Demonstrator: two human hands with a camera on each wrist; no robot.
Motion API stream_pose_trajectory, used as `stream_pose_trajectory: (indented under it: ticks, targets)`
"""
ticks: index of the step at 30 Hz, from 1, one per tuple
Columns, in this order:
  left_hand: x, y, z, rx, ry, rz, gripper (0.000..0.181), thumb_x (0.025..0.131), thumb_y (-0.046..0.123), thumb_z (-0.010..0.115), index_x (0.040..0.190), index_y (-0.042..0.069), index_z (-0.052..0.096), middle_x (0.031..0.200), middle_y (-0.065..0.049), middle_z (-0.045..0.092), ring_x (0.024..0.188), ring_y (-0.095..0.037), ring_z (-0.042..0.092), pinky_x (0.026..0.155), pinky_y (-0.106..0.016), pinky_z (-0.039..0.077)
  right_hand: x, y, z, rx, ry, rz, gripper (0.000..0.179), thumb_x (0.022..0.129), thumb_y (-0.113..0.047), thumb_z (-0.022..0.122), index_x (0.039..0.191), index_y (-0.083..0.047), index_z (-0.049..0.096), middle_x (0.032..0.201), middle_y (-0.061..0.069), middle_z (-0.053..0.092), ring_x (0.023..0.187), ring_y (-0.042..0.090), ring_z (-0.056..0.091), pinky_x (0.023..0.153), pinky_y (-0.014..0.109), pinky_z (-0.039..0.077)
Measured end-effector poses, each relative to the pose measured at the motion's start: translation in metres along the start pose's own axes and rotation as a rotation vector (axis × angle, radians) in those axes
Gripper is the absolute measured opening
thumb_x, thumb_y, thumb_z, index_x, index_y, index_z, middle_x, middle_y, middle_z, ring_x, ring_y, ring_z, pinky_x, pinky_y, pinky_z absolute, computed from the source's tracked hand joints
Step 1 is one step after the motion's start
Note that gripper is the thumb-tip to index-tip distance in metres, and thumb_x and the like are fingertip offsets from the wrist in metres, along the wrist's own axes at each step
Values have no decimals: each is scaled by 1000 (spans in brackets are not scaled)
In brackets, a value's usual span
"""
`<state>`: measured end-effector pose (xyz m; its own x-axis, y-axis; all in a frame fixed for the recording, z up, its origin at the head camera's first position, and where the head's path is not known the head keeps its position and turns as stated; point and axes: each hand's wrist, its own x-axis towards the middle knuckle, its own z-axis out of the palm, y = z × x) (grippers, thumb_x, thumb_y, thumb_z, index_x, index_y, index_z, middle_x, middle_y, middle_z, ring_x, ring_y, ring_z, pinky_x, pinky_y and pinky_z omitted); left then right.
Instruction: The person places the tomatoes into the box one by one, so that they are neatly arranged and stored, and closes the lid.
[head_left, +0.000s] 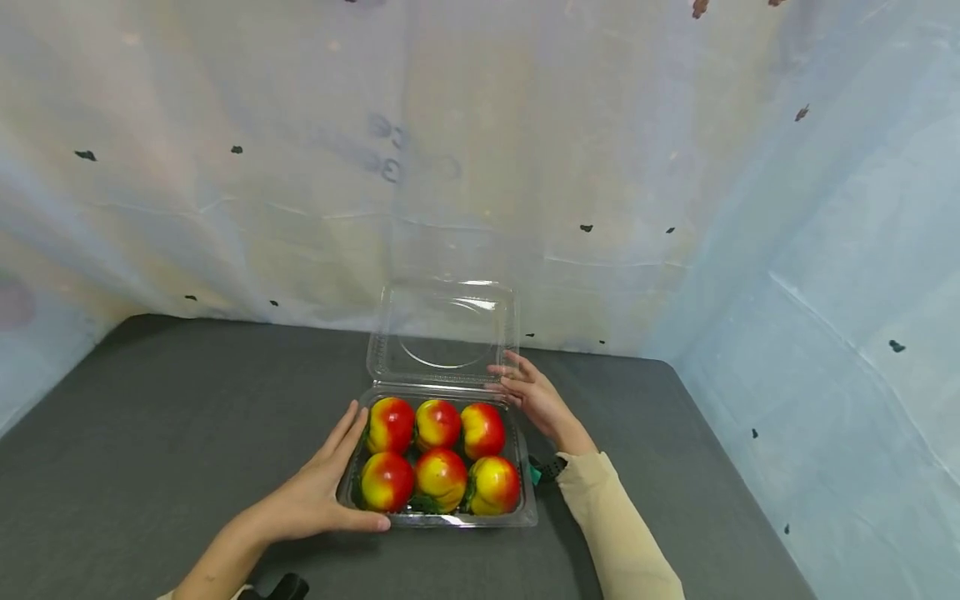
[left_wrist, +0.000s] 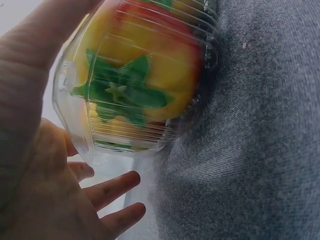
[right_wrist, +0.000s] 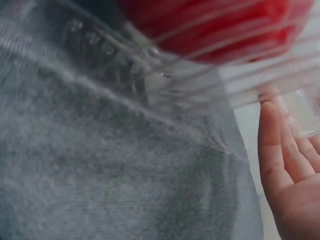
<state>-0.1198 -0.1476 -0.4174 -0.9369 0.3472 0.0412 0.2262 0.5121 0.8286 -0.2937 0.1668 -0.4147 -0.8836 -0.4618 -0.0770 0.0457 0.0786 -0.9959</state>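
Observation:
A clear plastic clamshell box [head_left: 528, 508] sits on the dark cloth-covered table, holding several glossy red-and-yellow round fruits [head_left: 440, 479] in two rows. Its clear lid [head_left: 450, 333] stands raised at the back. Along the box's left side lies my left hand [head_left: 318, 496], fingers fairly straight and the thumb at the front-left corner. A green star-shaped leaf cap [left_wrist: 120, 90] on one fruit shows through the box wall in the left wrist view. My right hand [head_left: 543, 404] is at the lid's lower right edge near the hinge, fingers extended and partly seen through the plastic.
Grey cloth [head_left: 187, 433] covers the tabletop around the box. Pale translucent sheeting [head_left: 300, 167] with dark specks hangs behind the table, close to the raised lid, and more sheeting [head_left: 847, 292] runs down the right side.

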Motion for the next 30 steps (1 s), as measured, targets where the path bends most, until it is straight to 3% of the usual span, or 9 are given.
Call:
stream_pose_trajectory:
  ticks: [6, 13, 17, 30]
  targets:
    - [0, -1, -2, 11, 11, -5, 126, 69, 45, 84, 155, 13, -2, 160, -18, -13, 140, -56, 6, 95, -77, 25, 1, -5, 2, 2, -27, -38, 60, 101, -6, 44, 154, -10, 16, 149, 23, 37, 124, 36, 53, 103, 37, 44]
    - [0, -2, -4, 28, 14, -14, 126, 68, 46, 83, 155, 12, -1, 160, -18, -11, 140, -55, 7, 96, -76, 25, 1, -8, 3, -2, -13, -47, 62, 99, -5, 48, 153, -11, 19, 147, 21, 40, 116, 24, 61, 94, 29, 48]
    - [0, -1, -5, 33, 16, -22, 126, 68, 47, 83, 155, 12, 0, 160, -19, -10, 141, -54, 7, 96, -76, 24, 1, -10, 3, 1, -15, -57, 60, 99, -4, 49, 152, -12, 22, 145, 22, 42, 115, 25, 62, 93, 28, 49]
    - [3, 0, -9, 77, 11, -53, 127, 68, 51, 82, 156, 13, -1, 160, -18, -9, 140, -55, 8, 95, -77, 26, -4, -22, -2, 0, -45, -108, 56, 100, -5, 46, 151, -6, 24, 149, 25, 36, 131, 34, 46, 104, 33, 44]
